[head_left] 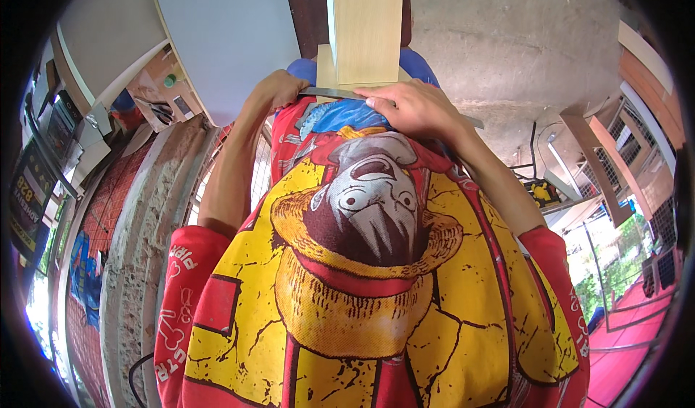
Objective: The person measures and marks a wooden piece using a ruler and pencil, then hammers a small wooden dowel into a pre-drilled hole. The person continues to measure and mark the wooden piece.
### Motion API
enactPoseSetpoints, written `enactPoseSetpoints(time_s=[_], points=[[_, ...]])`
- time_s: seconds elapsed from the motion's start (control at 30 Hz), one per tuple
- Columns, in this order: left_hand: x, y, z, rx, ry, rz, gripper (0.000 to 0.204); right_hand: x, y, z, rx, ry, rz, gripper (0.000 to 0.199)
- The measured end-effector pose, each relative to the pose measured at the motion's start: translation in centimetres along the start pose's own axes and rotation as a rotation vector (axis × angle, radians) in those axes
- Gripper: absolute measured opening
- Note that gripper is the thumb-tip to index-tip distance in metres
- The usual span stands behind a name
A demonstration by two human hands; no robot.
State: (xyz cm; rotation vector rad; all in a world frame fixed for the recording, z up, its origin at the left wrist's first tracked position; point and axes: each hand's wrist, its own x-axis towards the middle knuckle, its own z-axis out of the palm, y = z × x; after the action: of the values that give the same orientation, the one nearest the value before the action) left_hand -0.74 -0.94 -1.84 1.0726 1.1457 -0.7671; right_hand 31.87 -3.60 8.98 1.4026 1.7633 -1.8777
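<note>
A narrow, flat grey metal strip [329, 92] lies crosswise in front of my body, close to my shirt; its exact kind cannot be told. My left hand [281, 89] is closed around its left end. Further right, my right hand [416, 109] is closed over the strip with the thumb bent inward, and a bit of the strip's end sticks out beyond it. Just ahead of the strip is a light wooden board [368, 28] that runs away from me. A smaller pale wood piece [326, 66] shows under its left side.
A light grey panel [224, 39] stands ahead on the left. Beyond it is a wooden surface [156, 75] with small items. A rough concrete ledge [141, 263] runs along my left. Concrete floor [507, 39] spreads ahead right, with wooden boards [597, 162] and a yellow-black tool [539, 191] nearby.
</note>
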Motion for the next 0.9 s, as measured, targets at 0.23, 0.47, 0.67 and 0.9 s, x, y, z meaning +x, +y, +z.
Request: enactPoseSetpoints(time_s=[0.23, 0.47, 0.67, 0.9], points=[[1.1, -1.3, 0.3, 0.076, 0.019, 0.118, 0.054, 0.6, 0.0, 0.1, -0.018, -0.037, 0.082, 0.047], [-3.3, -0.4, 0.0, -0.907, 0.248, -0.11, 0.052, -1.3, 0.4, -2.1, 0.219, 0.091, 0.003, 0.043], [-8.6, 3.3, 3.6, -0.002, 0.756, 0.531, 0.032, -5.2, 1.1, -4.9, 0.13, 0.155, 0.172, 0.043], [-11.5, 6.6, 6.7, 0.132, 0.91, 0.62, 0.059, -6.6, -1.2, -0.7, 0.069, 0.208, 0.061, 0.037]])
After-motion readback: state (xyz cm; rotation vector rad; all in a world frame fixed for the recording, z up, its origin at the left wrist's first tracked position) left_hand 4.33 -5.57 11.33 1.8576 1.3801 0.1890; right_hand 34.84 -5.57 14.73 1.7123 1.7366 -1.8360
